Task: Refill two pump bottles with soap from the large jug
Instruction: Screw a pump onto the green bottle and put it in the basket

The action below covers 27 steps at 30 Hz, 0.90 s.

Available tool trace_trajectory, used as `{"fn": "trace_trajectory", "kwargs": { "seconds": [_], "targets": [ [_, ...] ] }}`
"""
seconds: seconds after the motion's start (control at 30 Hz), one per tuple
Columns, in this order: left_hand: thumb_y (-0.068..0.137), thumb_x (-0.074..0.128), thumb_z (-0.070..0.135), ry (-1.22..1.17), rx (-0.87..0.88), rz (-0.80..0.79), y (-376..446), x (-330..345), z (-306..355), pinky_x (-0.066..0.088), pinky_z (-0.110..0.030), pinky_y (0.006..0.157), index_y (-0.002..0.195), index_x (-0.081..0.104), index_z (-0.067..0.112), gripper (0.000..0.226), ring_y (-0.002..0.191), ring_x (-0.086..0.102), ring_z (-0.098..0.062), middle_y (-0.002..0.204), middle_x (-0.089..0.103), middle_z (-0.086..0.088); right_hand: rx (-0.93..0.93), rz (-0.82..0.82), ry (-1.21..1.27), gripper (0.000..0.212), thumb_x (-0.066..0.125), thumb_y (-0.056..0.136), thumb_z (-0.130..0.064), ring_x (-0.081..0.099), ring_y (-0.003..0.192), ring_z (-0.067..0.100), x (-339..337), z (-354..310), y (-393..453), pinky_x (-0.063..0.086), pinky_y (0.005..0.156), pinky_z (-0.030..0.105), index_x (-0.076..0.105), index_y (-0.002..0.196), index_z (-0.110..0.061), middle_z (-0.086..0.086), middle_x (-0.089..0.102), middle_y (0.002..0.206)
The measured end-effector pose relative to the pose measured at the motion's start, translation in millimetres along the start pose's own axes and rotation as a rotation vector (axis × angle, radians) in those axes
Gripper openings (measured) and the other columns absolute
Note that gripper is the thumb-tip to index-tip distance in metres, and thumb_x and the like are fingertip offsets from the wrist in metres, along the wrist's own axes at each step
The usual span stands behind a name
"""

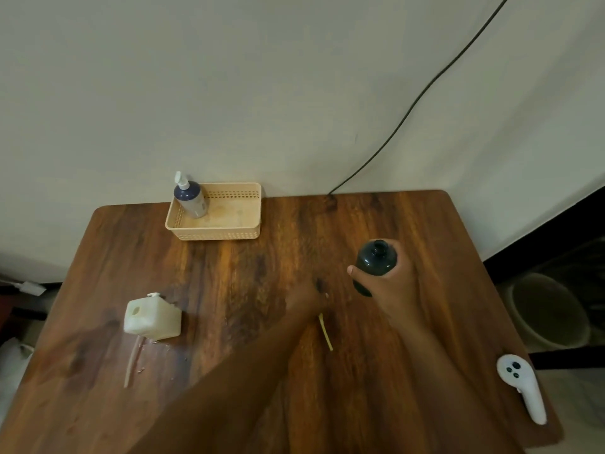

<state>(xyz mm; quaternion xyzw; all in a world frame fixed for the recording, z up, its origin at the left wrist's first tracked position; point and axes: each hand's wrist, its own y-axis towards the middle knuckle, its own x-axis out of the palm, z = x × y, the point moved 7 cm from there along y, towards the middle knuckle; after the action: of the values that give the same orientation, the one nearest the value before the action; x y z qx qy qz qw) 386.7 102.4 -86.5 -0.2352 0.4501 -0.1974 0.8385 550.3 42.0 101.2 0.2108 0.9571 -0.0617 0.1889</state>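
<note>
Right hand (388,283) wrapped around a dark, round, capless plastic bottle (375,258), held upright above the brown wooden table (248,276), right of and nearer than the beige perforated plastic basket (214,229). Left hand (306,298) blurred, just left of that bottle, a thin yellow tube (325,332) beneath it; grip cannot be told. Standing in the basket's left corner: a dark pump bottle with white dispenser (190,198). Left of and nearer than the basket: a whitish square plastic jug (152,317). Far right of the basket, at the table edge: a white handheld controller (522,388).
</note>
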Motion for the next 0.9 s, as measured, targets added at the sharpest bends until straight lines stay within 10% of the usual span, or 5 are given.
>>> {"fn": "trace_trajectory", "kwargs": {
  "seconds": [0.4, 0.63, 0.9],
  "targets": [
    [0.101, 0.057, 0.03, 0.046, 0.069, 0.089, 2, 2, -1, 0.052, -0.036, 0.104, 0.136, 0.055, 0.022, 0.035, 0.122, 0.061, -0.019, 0.136, 0.061, -0.003, 0.04, -0.058, -0.008, 0.064, 0.093, 0.062, -0.019, 0.059, 0.097, 0.0, 20, 12, 11, 0.046, 0.074, 0.011, 0.058, 0.114, -0.03, -0.015, 0.062, 0.107],
    [0.103, 0.052, 0.02, -0.041, 0.101, 0.226, -7, -94, -41, 0.052, -0.031, 0.1, 0.151, 0.043, 0.026, 0.05, 0.119, 0.064, -0.02, 0.137, 0.062, -0.002, -0.035, -0.168, 0.033, 0.063, 0.093, 0.061, -0.021, 0.06, 0.099, 0.008, 71, -33, 26, 0.049, 0.076, 0.017, 0.059, 0.113, -0.03, -0.013, 0.062, 0.107],
    [0.098, 0.058, 0.009, -0.099, 0.212, 0.469, -52, -247, -45, 0.057, -0.029, 0.083, 0.123, 0.052, 0.026, 0.032, 0.1, 0.066, -0.017, 0.116, 0.066, 0.003, -0.149, -0.229, 0.057, 0.071, 0.093, 0.061, -0.031, 0.059, 0.106, 0.012, 127, -123, 43, 0.057, 0.084, 0.029, 0.054, 0.119, -0.033, -0.012, 0.061, 0.114]
  ]
}}
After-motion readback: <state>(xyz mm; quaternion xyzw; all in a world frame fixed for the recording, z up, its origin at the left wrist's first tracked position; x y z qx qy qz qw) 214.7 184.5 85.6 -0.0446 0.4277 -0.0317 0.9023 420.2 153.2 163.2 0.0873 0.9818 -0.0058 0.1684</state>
